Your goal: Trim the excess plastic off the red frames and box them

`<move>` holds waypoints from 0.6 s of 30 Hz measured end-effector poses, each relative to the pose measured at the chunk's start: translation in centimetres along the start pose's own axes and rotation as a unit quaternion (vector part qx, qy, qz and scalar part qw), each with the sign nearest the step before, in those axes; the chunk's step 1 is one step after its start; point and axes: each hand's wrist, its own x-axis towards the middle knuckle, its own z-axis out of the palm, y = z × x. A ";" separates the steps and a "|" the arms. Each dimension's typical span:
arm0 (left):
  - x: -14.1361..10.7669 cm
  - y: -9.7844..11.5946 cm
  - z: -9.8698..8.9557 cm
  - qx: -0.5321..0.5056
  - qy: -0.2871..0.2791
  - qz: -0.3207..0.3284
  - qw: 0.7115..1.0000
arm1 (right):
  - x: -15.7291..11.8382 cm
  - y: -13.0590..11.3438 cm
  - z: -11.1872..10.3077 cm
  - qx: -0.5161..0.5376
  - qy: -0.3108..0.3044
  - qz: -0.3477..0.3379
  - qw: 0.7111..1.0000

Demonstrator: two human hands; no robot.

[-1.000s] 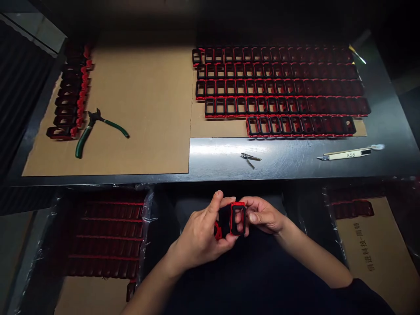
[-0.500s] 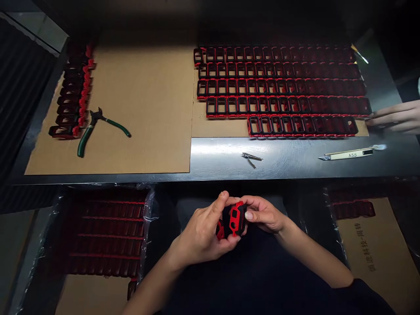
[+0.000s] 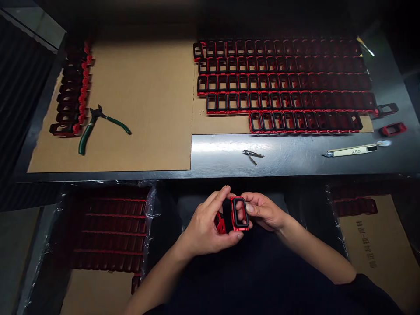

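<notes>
Between my fingertips, in front of the bench, is a small red-and-black rectangular frame (image 3: 233,215), its black-rimmed opening facing up toward me. My right hand (image 3: 264,212) pinches its right side with thumb and fingers. A second red-and-black frame (image 3: 220,223) sits in the palm of my left hand (image 3: 208,221), partly hidden by the fingers. The left thumb lies near the lower edge of the first frame; I cannot tell whether it touches.
Rows of similar frames (image 3: 252,102) stand on cardboard (image 3: 141,100), with another column (image 3: 67,94) at left. Green-handled pliers (image 3: 86,139), nail clippers (image 3: 252,154) and a craft knife (image 3: 352,151) lie on the bench. Lined boxes (image 3: 151,210) with more frames flank me.
The frame in my fingers has turned from its side to show its open face. Another person's hand has left the right edge, where two loose parts now show.
</notes>
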 end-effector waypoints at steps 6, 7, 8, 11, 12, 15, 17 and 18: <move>-0.2 -0.1 0.4 0.001 0.015 0.009 1.000 | -0.2 -0.2 0.1 -0.004 0.001 -0.005 1.000; -0.2 -0.1 0.5 0.000 0.020 0.009 1.000 | -0.3 -0.3 0.1 -0.005 0.000 -0.005 1.000; -0.2 -0.2 0.6 -0.002 0.024 0.008 1.000 | -0.4 -0.4 0.1 -0.006 -0.001 -0.005 1.000; -0.2 -0.5 0.7 -0.014 0.031 0.014 0.999 | -0.6 -0.6 0.2 -0.014 0.002 0.001 1.000; -0.2 -0.5 0.7 -0.017 0.030 0.019 0.999 | -0.7 -0.7 0.2 -0.018 0.005 0.004 1.000; -0.2 -0.7 0.9 -0.004 0.022 0.027 0.999 | -0.8 -0.9 0.4 -0.033 0.020 0.005 0.999; -0.2 -0.7 1.0 0.015 0.016 0.023 0.999 | -0.7 -0.9 0.7 -0.047 0.030 0.003 0.998; -0.2 -0.7 1.1 0.025 0.013 0.021 0.999 | -0.6 -0.9 0.9 -0.055 0.034 0.005 0.998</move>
